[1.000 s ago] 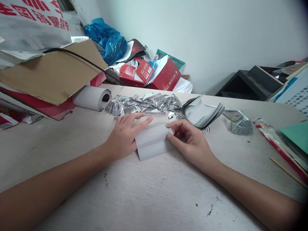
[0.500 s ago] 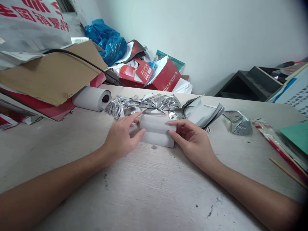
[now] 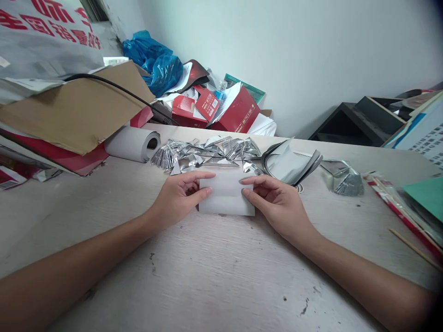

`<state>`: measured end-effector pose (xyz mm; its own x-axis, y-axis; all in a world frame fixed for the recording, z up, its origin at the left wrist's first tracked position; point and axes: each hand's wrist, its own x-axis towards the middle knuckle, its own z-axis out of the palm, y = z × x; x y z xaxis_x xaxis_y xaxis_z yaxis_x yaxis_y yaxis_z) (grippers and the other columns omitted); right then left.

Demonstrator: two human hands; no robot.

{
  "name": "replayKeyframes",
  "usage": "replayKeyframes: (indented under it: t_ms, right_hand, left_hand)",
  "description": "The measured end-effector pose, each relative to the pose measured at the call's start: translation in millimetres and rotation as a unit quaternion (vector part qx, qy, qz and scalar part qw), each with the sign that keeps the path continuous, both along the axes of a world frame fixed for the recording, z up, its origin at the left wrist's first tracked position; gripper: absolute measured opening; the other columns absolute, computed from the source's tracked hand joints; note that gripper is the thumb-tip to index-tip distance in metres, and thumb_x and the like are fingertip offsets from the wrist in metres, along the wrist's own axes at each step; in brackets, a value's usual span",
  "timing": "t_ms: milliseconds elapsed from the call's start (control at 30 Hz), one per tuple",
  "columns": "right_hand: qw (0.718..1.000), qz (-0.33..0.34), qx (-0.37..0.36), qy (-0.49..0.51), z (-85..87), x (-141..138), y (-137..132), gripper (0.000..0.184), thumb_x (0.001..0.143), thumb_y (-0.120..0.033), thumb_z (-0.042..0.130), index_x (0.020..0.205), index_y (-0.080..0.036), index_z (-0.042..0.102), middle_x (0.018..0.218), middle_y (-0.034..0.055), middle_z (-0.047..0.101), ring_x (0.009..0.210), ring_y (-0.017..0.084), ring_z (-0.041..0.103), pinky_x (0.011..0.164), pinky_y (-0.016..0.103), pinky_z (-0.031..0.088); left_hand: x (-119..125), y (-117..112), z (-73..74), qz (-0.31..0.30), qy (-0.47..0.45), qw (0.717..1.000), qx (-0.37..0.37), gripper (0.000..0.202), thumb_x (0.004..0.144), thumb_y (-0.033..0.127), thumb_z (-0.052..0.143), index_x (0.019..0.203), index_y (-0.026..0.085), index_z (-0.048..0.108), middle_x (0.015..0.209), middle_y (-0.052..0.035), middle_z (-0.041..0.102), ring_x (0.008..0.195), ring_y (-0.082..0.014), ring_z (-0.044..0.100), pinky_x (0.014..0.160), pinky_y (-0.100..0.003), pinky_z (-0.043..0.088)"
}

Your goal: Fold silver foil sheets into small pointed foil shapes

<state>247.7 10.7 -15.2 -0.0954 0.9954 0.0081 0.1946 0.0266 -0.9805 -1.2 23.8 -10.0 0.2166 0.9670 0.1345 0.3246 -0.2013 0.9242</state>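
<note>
A small white sheet of paper [image 3: 226, 203] with a faint crosswise crease is held between both hands, just above the tabletop. My left hand [image 3: 180, 192] grips its left edge, thumb on the near face and index finger along the top. On the right edge, my right hand [image 3: 273, 197] pinches it the same way. Right behind the paper lies a row of folded silver foil pieces [image 3: 211, 152]. Behind my right hand is a curved stack of grey-white sheets [image 3: 290, 163].
A paper roll [image 3: 131, 144] lies at the back left beside a cardboard piece [image 3: 79, 106]. Another pleated foil piece [image 3: 346, 179] sits to the right. Near the right edge are a thin stick [image 3: 415, 249] and a green sheet [image 3: 425, 196]. Red boxes [image 3: 238, 108] stand beyond the table.
My left hand has closed onto the paper's left edge, where its fingers were spread before. The paper looks flatter and has come slightly nearer to me.
</note>
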Motion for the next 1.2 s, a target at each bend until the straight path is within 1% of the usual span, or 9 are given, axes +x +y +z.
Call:
replayKeyframes:
  t_ms: [67, 167, 433, 667, 833, 900, 967, 1067, 1200]
  right_hand:
    - [1.0, 0.002, -0.002, -0.001, 0.0, -0.3, 0.2, 0.03, 0.083, -0.043, 0.076, 0.104, -0.022, 0.076, 0.086, 0.0023, 0.069, 0.073, 0.007, 0.058, 0.064, 0.021, 0.044]
    - [1.0, 0.003, -0.006, 0.0, 0.5, -0.6, 0.4, 0.03, 0.083, -0.042, 0.075, 0.103, -0.021, 0.076, 0.086, 0.0032, 0.071, 0.073, 0.008, 0.059, 0.064, 0.022, 0.044]
    - [1.0, 0.003, 0.01, -0.014, 1.5, -0.6, -0.4, 0.026, 0.083, -0.041, 0.076, 0.1, -0.02, 0.077, 0.08, 0.002, 0.067, 0.069, 0.007, 0.055, 0.061, 0.02, 0.043]
    - [1.0, 0.0, 0.013, -0.021, 0.3, -0.6, 0.4, 0.025, 0.083, -0.04, 0.076, 0.098, -0.02, 0.077, 0.074, 0.0001, 0.064, 0.067, 0.005, 0.053, 0.06, 0.019, 0.041]
    - [1.0, -0.003, 0.005, -0.005, 2.0, -1.2, -0.4, 0.025, 0.08, -0.04, 0.078, 0.095, -0.02, 0.078, 0.071, -0.0007, 0.061, 0.066, 0.005, 0.051, 0.06, 0.019, 0.04]
    - [1.0, -0.004, -0.001, 0.008, 2.2, -0.5, -0.6, 0.023, 0.079, -0.038, 0.079, 0.094, -0.02, 0.079, 0.071, -0.001, 0.061, 0.066, 0.005, 0.052, 0.061, 0.019, 0.041]
    - [0.999, 0.001, -0.005, 0.032, 1.5, 1.2, -0.1, 0.02, 0.08, -0.035, 0.077, 0.095, -0.021, 0.079, 0.077, 0.0003, 0.066, 0.07, 0.005, 0.056, 0.064, 0.019, 0.044]
    - [0.997, 0.029, -0.001, 0.075, -0.3, 4.0, 1.4, 0.016, 0.085, -0.029, 0.072, 0.098, -0.024, 0.08, 0.094, 0.0021, 0.074, 0.084, 0.007, 0.064, 0.074, 0.021, 0.052]
    - [0.992, 0.079, 0.039, 0.095, -0.9, 4.0, 2.0, 0.019, 0.085, -0.023, 0.072, 0.101, -0.026, 0.08, 0.111, 0.0018, 0.074, 0.101, 0.009, 0.069, 0.087, 0.024, 0.058]
  left_hand:
    - [-0.5, 0.2, -0.4, 0.0, 0.001, 1.0, -0.007, 0.031, 0.086, 0.031, 0.077, 0.117, 0.026, 0.078, 0.065, 0.0044, 0.047, 0.055, -0.0056, 0.046, 0.048, -0.017, 0.041]
    - [-0.7, 0.4, -0.7, 0.004, -0.004, 1.0, -0.011, 0.028, 0.086, 0.03, 0.076, 0.114, 0.026, 0.079, 0.065, 0.0042, 0.049, 0.055, -0.0057, 0.047, 0.048, -0.017, 0.042]
    - [-1.1, 1.5, 0.3, 0.005, -0.013, 1.0, -0.022, 0.029, 0.084, 0.033, 0.079, 0.112, 0.024, 0.08, 0.066, 0.0029, 0.05, 0.056, -0.0068, 0.048, 0.048, -0.019, 0.043]
    - [-0.7, 0.7, 1.7, 0.005, -0.031, 0.999, -0.04, 0.027, 0.082, 0.031, 0.08, 0.108, 0.023, 0.081, 0.063, 0.0036, 0.05, 0.054, -0.0067, 0.048, 0.048, -0.019, 0.044]
    - [0.3, 0.8, 5.0, 0.012, -0.049, 0.996, -0.067, 0.029, 0.08, 0.03, 0.082, 0.107, 0.021, 0.081, 0.065, 0.0013, 0.059, 0.057, -0.0086, 0.053, 0.052, -0.021, 0.047]
    - [-0.2, 2.5, 5.8, 0.011, -0.066, 0.995, -0.069, 0.028, 0.078, 0.027, 0.083, 0.105, 0.021, 0.081, 0.066, 0.0015, 0.059, 0.058, -0.0078, 0.053, 0.054, -0.021, 0.047]
    - [-1.5, 5.2, 5.7, 0.01, -0.101, 0.992, -0.073, 0.028, 0.076, 0.025, 0.084, 0.104, 0.021, 0.082, 0.066, 0.0024, 0.058, 0.06, -0.0067, 0.052, 0.056, -0.02, 0.047]
    - [-3.5, 9.3, 4.8, 0.01, -0.164, 0.98, -0.108, 0.03, 0.076, 0.024, 0.083, 0.106, 0.023, 0.081, 0.068, 0.0024, 0.059, 0.061, -0.0063, 0.053, 0.057, -0.019, 0.047]
    - [-4.4, 11.0, 3.7, 0.01, -0.202, 0.968, -0.15, 0.028, 0.074, 0.022, 0.083, 0.102, 0.024, 0.081, 0.075, 0.0002, 0.068, 0.064, -0.0079, 0.059, 0.06, -0.02, 0.051]
